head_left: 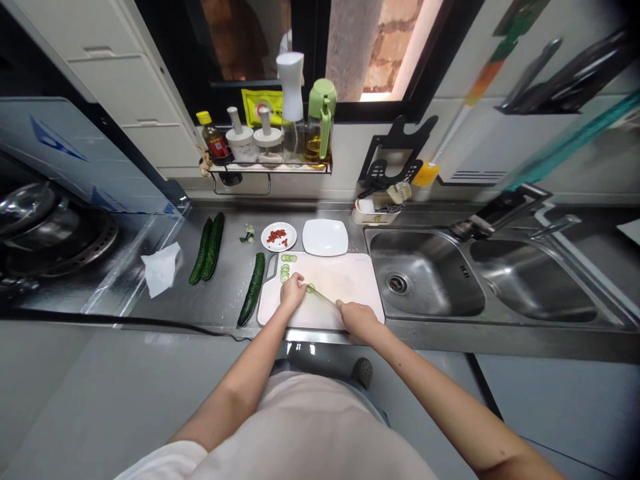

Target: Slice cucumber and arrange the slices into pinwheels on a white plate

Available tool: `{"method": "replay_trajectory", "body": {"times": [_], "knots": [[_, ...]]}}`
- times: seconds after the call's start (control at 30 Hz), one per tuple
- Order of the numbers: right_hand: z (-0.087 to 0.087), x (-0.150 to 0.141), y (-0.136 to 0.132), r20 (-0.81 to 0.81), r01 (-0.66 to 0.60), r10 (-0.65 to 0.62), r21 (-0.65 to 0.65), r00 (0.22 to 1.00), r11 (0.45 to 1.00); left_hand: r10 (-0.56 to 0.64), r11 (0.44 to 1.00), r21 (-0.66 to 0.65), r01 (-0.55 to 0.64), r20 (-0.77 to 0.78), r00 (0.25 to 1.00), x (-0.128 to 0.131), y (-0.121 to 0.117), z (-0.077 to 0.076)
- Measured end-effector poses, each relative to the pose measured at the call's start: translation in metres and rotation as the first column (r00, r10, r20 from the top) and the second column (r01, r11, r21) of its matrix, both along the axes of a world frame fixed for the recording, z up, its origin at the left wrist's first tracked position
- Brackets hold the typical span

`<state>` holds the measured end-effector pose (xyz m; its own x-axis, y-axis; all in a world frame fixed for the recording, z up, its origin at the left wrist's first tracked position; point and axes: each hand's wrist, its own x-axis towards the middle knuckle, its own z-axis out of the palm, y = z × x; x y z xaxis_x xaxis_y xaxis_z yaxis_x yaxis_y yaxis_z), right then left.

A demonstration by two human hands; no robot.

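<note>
Stainless-steel tabletop (200, 310) runs under the window (380, 47), with a double-basin sink (435, 283) let into its right-hand part. Left of the sink, near the front edge, lies a pale cutting board (357, 273), its broad side facing the worker. Behind it, a white square dish (325, 238) sits beside a round plate (267, 245) of chopped red pieces (278, 236). One whole cucumber (252, 290) lies just beside the board's left edge, pointing away from the worker; two more (207, 250) rest side by side farther left.

Both hands are over the board. I see the right hand (359, 321) wrapped closed around the handle end of a knife (324, 298), whose blade slants away and leftward toward the left hand (293, 291). That left hand is curled, fingertips close to the blade's far end; whether it grips anything I can't tell. A green-edged slice (311, 288) shows at that end of the blade, much nearer the left hand than the right. Beyond the left fingers, small cucumber slices (285, 271) lie in short rows by the board's far left corner.
</note>
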<state>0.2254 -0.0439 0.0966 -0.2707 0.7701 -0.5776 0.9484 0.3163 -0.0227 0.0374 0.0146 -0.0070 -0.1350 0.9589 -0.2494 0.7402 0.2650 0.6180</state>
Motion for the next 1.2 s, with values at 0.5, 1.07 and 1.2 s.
{"method": "replay_trajectory", "body": {"times": [0.5, 1.07, 1.2], "knots": [[0.003, 0.013, 0.004, 0.009, -0.031, 0.031, -0.032, 0.999, 0.999, 0.013, 1.000, -0.021, -0.013, -0.005, 1.000, 0.000, 0.000, 0.006], [-0.003, 0.027, -0.017, -0.033, 0.072, -0.074, -0.053, 0.997, 0.996, -0.011, 0.999, 0.034, 0.010, 0.041, 0.999, -0.003, -0.004, 0.000], [-0.010, 0.036, -0.025, -0.050, 0.094, -0.097, -0.048, 0.994, 0.994, -0.012, 1.000, 0.018, 0.012, 0.023, 1.000, -0.002, -0.005, 0.001]]}}
